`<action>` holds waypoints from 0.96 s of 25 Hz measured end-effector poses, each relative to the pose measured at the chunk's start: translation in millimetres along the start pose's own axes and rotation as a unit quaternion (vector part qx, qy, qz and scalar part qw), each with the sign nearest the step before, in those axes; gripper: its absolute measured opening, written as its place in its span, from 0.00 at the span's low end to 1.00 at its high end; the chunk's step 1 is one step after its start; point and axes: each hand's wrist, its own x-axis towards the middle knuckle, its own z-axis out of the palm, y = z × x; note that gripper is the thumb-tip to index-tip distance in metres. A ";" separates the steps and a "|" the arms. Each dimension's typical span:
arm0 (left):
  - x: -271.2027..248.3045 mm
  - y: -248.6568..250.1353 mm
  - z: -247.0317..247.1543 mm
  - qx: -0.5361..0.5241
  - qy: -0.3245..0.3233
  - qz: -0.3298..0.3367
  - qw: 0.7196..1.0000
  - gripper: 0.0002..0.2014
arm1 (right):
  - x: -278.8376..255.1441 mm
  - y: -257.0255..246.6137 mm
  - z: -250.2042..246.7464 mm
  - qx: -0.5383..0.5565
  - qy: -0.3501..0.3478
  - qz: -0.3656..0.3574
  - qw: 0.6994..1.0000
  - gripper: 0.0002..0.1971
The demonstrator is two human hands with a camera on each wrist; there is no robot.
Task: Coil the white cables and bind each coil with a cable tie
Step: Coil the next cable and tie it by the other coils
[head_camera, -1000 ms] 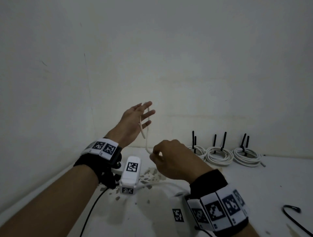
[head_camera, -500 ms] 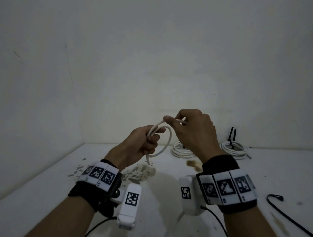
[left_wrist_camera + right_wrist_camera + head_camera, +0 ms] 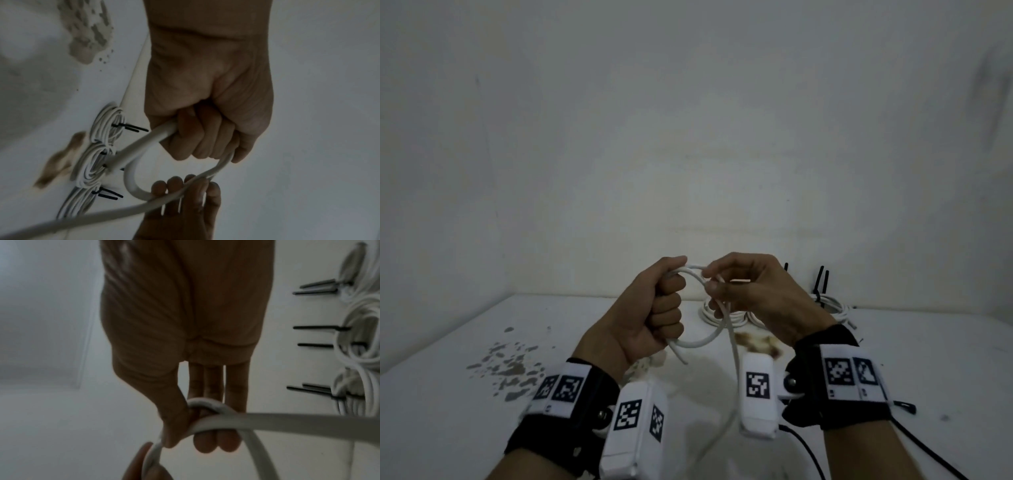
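A white cable (image 3: 709,337) forms a small loop held in the air above the white table (image 3: 448,394). My left hand (image 3: 661,305) is a fist gripping both sides of the loop (image 3: 144,142). My right hand (image 3: 736,287) pinches the cable (image 3: 205,420) between thumb and fingers at the top of the loop, right beside the left hand. The cable's loose run (image 3: 732,346) drops from the right hand toward the table and passes between my wrists. A short free end (image 3: 678,353) sticks out below the left fist.
Three white coils bound with black cable ties lie at the back of the table by the wall (image 3: 107,128) (image 3: 92,165) (image 3: 828,301). A brown stain (image 3: 756,342) and grey chipped patches (image 3: 510,366) mark the tabletop. A black cable tie (image 3: 904,407) lies at the right.
My left hand closed from spread fingers into a fist on the loop. My right hand rose from the table to the loop's top, and both hands drew close together as the view shifted.
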 end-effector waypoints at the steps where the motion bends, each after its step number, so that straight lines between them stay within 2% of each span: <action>1: 0.6 -3.5 0.2 -0.004 -0.005 -0.006 1.000 0.26 | 0.4 0.6 -0.1 -0.015 0.008 -0.002 1.000 0.08; 3: 4.7 -10.6 -0.8 0.016 0.003 -0.010 1.000 0.26 | 5.2 6.8 3.3 -0.165 0.050 -0.015 0.985 0.15; 5: 9.6 -14.5 -0.9 0.038 0.019 -0.007 0.999 0.26 | 10.2 17.2 14.1 -0.325 0.119 -0.050 0.937 0.16; 9: 7.7 -8.7 2.7 0.047 0.005 0.006 0.999 0.24 | 14.9 36.3 46.4 -0.426 0.279 -0.155 0.847 0.10; 11: 5.0 -6.1 3.7 0.081 0.012 0.013 0.997 0.25 | 16.0 43.1 50.1 -0.444 0.303 -0.122 0.834 0.07; 12: 4.9 -5.3 2.5 0.090 0.018 0.017 0.996 0.25 | 15.6 42.5 49.1 -0.440 0.290 -0.077 0.846 0.08; 13: 4.6 -4.4 0.0 0.092 0.025 0.020 0.995 0.25 | 15.6 39.8 46.4 -0.407 0.266 -0.018 0.874 0.10; 14: 5.4 -3.4 -2.8 0.090 0.032 0.023 0.995 0.25 | 16.6 32.6 42.0 -0.295 0.251 0.044 0.921 0.11; 15: 6.0 -1.5 -5.9 0.086 0.037 0.025 0.995 0.25 | 17.1 24.0 36.9 -0.134 0.225 0.104 0.960 0.10; 16: 5.7 0.9 -10.1 0.083 0.043 0.027 0.995 0.25 | 15.7 13.1 33.5 0.047 0.182 0.154 0.970 0.07; 17: 4.8 4.3 -13.9 0.087 0.049 0.029 0.995 0.24 | 13.7 2.9 29.5 0.165 0.140 0.178 0.960 0.05; 18: 2.8 7.0 -18.0 0.104 0.053 0.031 0.993 0.24 | 12.5 -3.8 26.4 0.208 0.117 0.189 0.953 0.04; 20: -0.2 10.9 -24.1 0.192 0.058 0.040 0.979 0.23 | 11.9 -9.1 20.0 0.196 0.133 0.186 0.953 0.04; 22: -3.6 12.7 -31.0 0.277 0.068 0.045 0.957 0.23 | 9.7 -9.5 10.1 0.180 0.162 0.190 0.951 0.12; 23: -4.4 13.6 -36.6 0.285 0.080 0.044 0.954 0.23 | 8.5 -10.3 4.3 0.141 0.143 0.185 0.962 0.13; 24: -5.3 14.0 -43.1 0.279 0.093 0.040 0.955 0.24 | 5.0 -12.4 -2.4 0.043 0.116 0.170 0.978 0.12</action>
